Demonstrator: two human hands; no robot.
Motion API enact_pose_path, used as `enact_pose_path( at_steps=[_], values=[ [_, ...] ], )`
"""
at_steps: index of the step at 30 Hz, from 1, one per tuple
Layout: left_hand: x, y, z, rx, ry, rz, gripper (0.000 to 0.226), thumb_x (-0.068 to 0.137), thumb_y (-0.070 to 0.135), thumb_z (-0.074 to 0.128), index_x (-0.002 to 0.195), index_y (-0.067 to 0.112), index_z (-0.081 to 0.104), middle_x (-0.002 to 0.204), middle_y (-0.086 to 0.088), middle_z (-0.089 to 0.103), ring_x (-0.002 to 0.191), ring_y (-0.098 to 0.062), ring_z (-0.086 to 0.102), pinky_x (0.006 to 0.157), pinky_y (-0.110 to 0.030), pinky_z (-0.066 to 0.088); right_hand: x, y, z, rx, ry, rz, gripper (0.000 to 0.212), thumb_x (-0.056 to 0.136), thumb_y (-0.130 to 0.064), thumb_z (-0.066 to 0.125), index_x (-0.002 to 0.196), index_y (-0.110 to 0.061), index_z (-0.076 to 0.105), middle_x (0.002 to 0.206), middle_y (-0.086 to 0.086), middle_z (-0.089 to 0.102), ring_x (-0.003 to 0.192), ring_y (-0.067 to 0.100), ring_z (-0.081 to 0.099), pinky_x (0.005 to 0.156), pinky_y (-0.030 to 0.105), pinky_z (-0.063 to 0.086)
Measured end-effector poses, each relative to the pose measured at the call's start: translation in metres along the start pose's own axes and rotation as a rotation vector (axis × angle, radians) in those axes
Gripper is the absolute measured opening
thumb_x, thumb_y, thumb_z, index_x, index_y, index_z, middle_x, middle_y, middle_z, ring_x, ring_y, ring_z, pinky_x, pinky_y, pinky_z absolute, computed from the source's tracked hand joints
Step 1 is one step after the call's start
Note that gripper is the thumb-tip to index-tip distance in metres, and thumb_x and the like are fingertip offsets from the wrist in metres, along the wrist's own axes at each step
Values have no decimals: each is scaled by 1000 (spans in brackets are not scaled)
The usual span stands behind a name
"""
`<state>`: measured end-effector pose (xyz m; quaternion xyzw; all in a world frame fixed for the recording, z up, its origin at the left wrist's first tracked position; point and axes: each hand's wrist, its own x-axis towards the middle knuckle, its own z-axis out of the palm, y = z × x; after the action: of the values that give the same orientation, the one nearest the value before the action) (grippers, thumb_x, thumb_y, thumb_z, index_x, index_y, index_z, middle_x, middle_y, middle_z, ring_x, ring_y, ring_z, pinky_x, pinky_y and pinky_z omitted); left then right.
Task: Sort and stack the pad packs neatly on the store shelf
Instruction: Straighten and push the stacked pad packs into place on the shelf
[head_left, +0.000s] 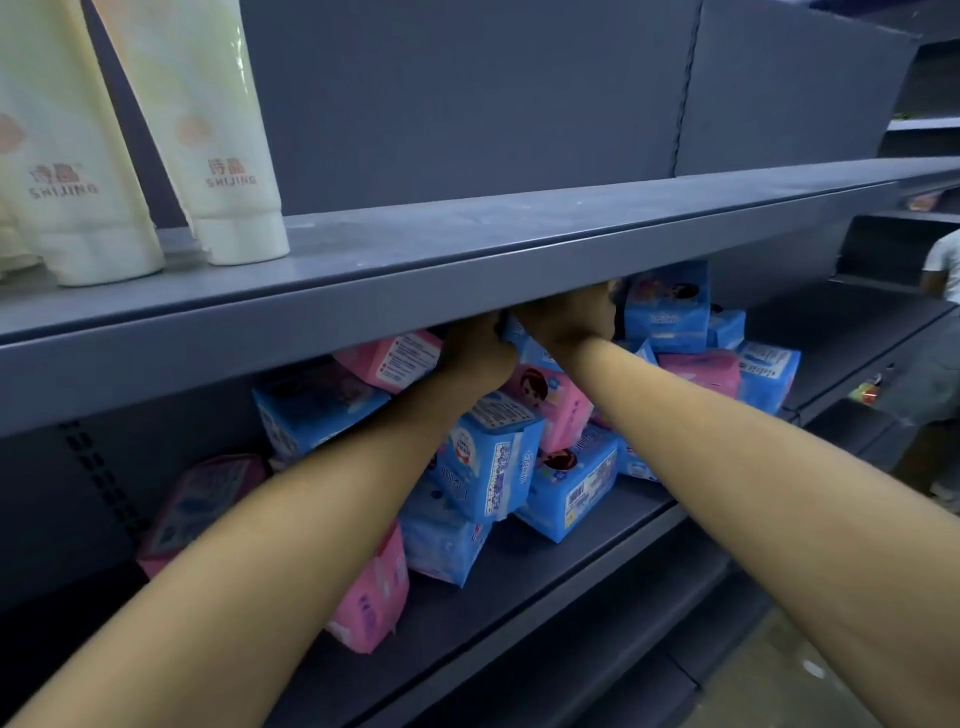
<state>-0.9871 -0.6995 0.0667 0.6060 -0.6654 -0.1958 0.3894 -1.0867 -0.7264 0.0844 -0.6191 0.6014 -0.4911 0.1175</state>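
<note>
Several blue and pink pad packs lie in a loose heap on the grey shelf (597, 525). Both my arms reach deep into the heap under the shelf above. My left hand (480, 353) and my right hand (569, 317) close round a blue pack (522, 340) between them, of which only a sliver shows. The upper shelf's front edge hides my fingertips. A pink pack (392, 358) lies just left of my left hand. A blue pack (667, 306) stands upright to the right of my right hand. Another blue pack (488, 462) sits tilted below my wrists.
Two cream tubes (218, 150) stand cap-down on the upper shelf (467, 260) at the left. A pink pack (202, 504) leans against the back panel at the far left. A person (943, 270) stands at the right edge by further grey shelves.
</note>
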Motion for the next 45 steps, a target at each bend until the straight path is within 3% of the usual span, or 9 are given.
enact_pose_path(
  at_steps=[7,12,15,18,21,25,30,33,45],
  values=[
    [-11,-2,-16,-219,-23,-59,33,90,-4,50,117,12,63,124,-9,63,116,-23,57,99,-29,45,-2,13,-6,58,58,-124,81,77,-41,74,144,-21,34,146,11,33,130,36,35,102,31,31],
    [-21,1,-29,-364,92,-104,28,96,30,55,122,22,58,120,5,61,111,-13,57,96,-33,49,-3,12,-12,107,72,-253,66,79,-32,71,137,-13,46,140,6,47,134,27,33,103,10,15],
    [-26,3,-39,-422,110,-119,21,96,36,55,112,25,62,101,13,63,91,-1,60,81,-23,52,-6,3,-20,305,31,-256,53,80,-19,70,127,-2,54,133,12,54,129,27,43,109,30,33],
    [-37,1,-52,-358,201,-85,10,92,37,60,83,36,55,86,25,55,79,9,50,73,-15,39,-17,0,-28,700,-29,-137,32,75,-4,75,103,-12,60,106,-1,65,109,19,58,88,18,46],
    [-45,-4,-65,-331,227,-94,8,93,38,59,90,35,52,97,17,56,100,-9,52,88,-26,40,-25,2,-32,820,-165,0,30,70,-10,73,88,-25,54,89,-13,63,87,6,60,75,19,47],
    [-61,-10,-84,-336,144,-142,28,90,50,59,112,33,57,120,8,60,114,-15,54,102,-41,43,-35,-2,-34,897,-335,102,37,68,-3,67,104,-6,58,97,9,66,92,28,64,89,46,53],
    [-89,-25,-113,-330,78,-281,35,87,57,55,116,38,50,130,9,55,106,-9,55,78,-32,52,-63,-26,-26,999,-501,175,46,63,-5,63,108,1,59,99,21,66,87,33,65,86,47,55],
    [-109,-39,-133,-357,33,-358,44,88,58,54,126,36,49,132,10,52,118,-15,52,88,-40,52,-83,-47,-16,987,-593,192,50,70,-4,61,118,6,56,113,27,63,101,40,62,95,55,48],
    [-236,-128,-266,-403,181,-517,39,89,46,60,112,15,64,104,-5,73,96,-20,69,86,-39,55,-195,-153,69,838,-1146,52,19,88,-4,52,101,-14,62,96,4,71,90,18,67,93,34,49]
  ],
)
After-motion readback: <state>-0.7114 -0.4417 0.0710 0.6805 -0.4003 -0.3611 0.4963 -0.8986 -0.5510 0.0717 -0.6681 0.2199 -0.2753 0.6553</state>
